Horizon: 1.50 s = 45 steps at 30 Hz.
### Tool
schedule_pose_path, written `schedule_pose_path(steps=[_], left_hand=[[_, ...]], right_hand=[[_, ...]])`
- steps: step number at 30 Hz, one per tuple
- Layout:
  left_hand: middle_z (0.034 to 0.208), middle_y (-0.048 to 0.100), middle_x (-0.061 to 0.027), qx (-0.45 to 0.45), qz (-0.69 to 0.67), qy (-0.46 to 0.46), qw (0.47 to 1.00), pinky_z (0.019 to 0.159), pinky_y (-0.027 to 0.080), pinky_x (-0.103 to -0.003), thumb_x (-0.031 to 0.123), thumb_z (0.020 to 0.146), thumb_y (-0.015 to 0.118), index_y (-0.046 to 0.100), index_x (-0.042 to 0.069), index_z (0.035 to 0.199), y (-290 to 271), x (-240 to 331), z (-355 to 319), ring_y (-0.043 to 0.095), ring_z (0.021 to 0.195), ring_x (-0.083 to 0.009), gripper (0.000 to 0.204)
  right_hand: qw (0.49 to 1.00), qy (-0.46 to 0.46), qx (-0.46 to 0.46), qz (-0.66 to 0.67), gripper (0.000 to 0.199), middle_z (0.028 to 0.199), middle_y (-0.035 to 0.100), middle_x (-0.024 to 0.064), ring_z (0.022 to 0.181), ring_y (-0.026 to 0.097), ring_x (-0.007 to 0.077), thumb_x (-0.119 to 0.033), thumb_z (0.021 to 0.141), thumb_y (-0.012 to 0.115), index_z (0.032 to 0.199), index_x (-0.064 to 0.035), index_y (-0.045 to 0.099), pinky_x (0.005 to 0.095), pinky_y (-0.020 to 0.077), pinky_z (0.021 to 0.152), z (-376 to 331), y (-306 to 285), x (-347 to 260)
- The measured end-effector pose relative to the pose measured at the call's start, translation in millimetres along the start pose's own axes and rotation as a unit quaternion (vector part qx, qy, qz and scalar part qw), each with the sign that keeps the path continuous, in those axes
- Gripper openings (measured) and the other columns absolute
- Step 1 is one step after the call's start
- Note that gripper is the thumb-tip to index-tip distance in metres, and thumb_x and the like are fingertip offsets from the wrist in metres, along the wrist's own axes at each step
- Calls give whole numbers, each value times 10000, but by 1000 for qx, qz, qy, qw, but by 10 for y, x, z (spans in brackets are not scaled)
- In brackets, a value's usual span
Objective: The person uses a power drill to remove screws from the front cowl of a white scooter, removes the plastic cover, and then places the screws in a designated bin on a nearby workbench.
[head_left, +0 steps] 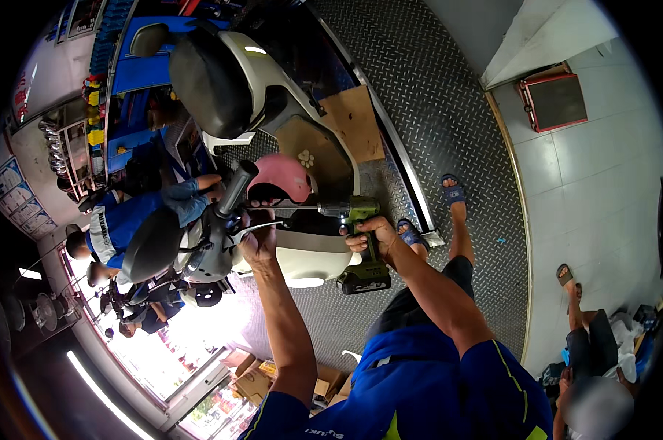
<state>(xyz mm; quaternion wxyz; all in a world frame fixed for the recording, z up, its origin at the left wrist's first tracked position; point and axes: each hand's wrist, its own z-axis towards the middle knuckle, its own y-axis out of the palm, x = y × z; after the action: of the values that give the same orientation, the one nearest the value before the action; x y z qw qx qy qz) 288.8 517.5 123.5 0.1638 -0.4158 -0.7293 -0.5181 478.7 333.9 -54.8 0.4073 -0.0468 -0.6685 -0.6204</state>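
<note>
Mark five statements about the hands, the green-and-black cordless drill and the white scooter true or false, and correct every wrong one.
1. The person's right hand grips the green-and-black cordless drill. True.
2. The drill's long thin metal shaft points toward the picture's right edge. False: the shaft points left, toward the left hand.
3. The left hand is close to the dark cylindrical handlebar grip. True.
4. The rounded pink helmet lies on the white scooter's black seat. False: the helmet is apart from the seat, just above the shaft in the picture.
5. A flat brown cardboard sheet shows beside the scooter. True.
</note>
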Motion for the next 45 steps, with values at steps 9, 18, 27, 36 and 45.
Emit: schedule_pose_path(steps=[9,18,27,36,45], left_hand=[[1151,672,-173,7,-12,31,999,1075,454,-471,49,903,742,629,-17,1245,51,-17,-62,613,1125,-305,366],[1192,702,-134,34,2,48,998,1052,475,-465,14,887,748,669,17,1230,1,11,-36,635,1102,-280,351],[1245,699,-129,13,-8,54,998,1071,465,-463,-16,871,751,675,30,1243,37,-14,-68,635,1136,-285,382],[1127,717,-140,6,9,60,998,1077,466,-433,3,857,778,686,-8,1158,78,-39,-35,649,1086,-261,315],[1172,680,-156,-4,-16,62,998,1060,477,-405,-37,850,763,638,-15,1252,96,-47,-29,625,1103,-266,421]], right_hand=[[997,22,4,-68,391,677,520,44,614,485,110,-128,857,661,1109,168,617,269,389,607,41,162,-181],[998,9,12,-62,314,1074,678,233,651,516,125,-29,867,626,1157,93,626,304,442,605,71,113,-328],[998,39,6,-39,333,1119,677,263,642,528,128,-17,857,628,1171,96,617,307,452,590,130,33,-472],[993,33,30,-109,363,1093,666,291,633,513,134,1,837,635,1192,71,609,310,445,578,185,189,-716],[985,25,32,-170,329,1029,682,252,618,517,143,-8,807,682,1124,70,633,315,440,568,227,269,-791]])
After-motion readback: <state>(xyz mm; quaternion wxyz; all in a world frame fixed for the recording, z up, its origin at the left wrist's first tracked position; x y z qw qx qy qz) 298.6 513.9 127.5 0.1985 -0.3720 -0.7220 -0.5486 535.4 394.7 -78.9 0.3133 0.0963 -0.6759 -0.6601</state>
